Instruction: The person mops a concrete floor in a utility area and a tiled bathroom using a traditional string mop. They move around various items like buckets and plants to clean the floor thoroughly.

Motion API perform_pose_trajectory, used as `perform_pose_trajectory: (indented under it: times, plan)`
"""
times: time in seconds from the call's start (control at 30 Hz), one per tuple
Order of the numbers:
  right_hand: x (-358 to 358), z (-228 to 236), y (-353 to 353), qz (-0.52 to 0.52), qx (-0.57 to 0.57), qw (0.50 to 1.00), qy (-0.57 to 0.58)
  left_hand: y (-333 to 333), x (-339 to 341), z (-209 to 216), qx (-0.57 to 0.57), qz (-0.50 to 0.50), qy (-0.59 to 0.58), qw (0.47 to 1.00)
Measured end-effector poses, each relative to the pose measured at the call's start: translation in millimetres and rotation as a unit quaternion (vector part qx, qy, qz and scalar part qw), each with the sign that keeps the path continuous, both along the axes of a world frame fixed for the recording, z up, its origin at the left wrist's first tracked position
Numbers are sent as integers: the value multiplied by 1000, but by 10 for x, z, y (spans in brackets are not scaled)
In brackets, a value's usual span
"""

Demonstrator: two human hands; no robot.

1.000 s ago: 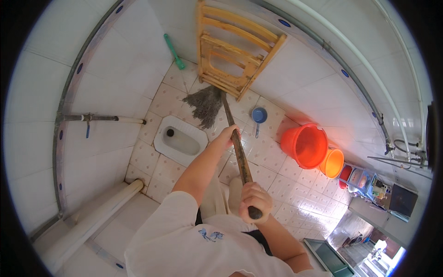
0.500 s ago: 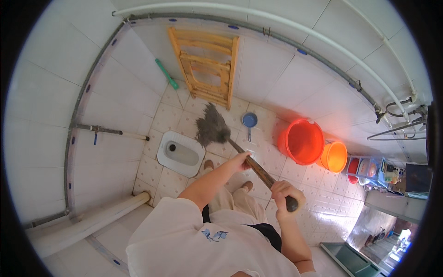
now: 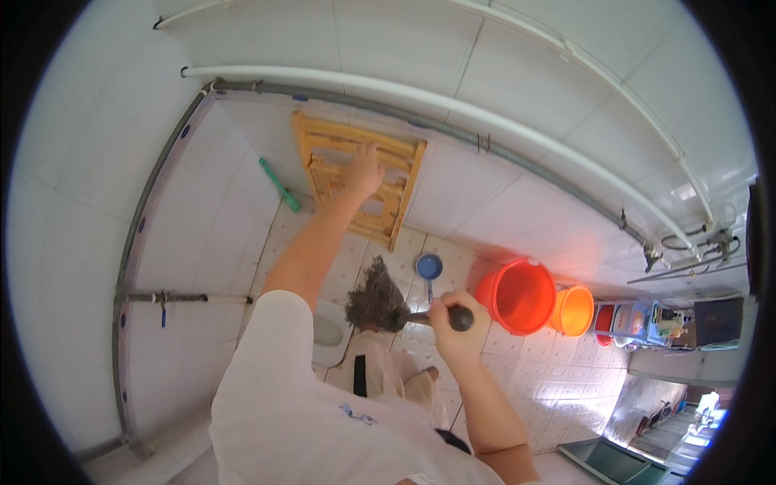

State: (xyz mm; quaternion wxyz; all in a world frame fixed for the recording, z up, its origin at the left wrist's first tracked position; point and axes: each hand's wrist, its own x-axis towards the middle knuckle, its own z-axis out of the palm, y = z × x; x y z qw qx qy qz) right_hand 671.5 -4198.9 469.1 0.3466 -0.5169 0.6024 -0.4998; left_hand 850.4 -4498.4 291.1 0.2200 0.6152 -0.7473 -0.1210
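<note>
My left arm reaches out to a folded wooden chair [image 3: 398, 213] leaning on the far wall. My left hand [image 3: 365, 171] is closed on one of its upper slats; the hand partly hides the slat. With my right hand [image 3: 457, 323] I grip a mop [image 3: 378, 299] near the top of its dark handle. The handle's rounded end points up toward me. Below, the mop's grey, stringy head is near my feet, beside the white squat toilet [image 3: 327, 333], which my left arm and sleeve partly cover.
A blue dipper [image 3: 429, 266] lies on the tiled floor right of the chair. Further right stand a red bucket [image 3: 517, 297], an orange bucket [image 3: 572, 311] and a loaded rack [image 3: 637, 322]. A green brush [image 3: 280, 185] leans at the left corner. Pipes run along the walls.
My left hand has let go of the mop handle and moved forward onto the chair. My right hand has kept the mop, and its handle now stands more upright. The view has shifted.
</note>
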Motion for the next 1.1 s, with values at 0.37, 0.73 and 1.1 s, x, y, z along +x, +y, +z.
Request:
perform_pose_trajectory:
  times: [0.37, 0.73, 1.1]
  plan:
    - [84, -401, -1135, -58, -19, 997, -48, -801, 225, -115, 1, -100, -254, 962]
    - [-358, -242, -533, -89, -55, 980, -168, 1038, 1012, -70, 191, -276, -369, 867]
    - [5, -283, -526, -83, -76, 985, -131, 2216, 1601, -746, 149, -325, -281, 891]
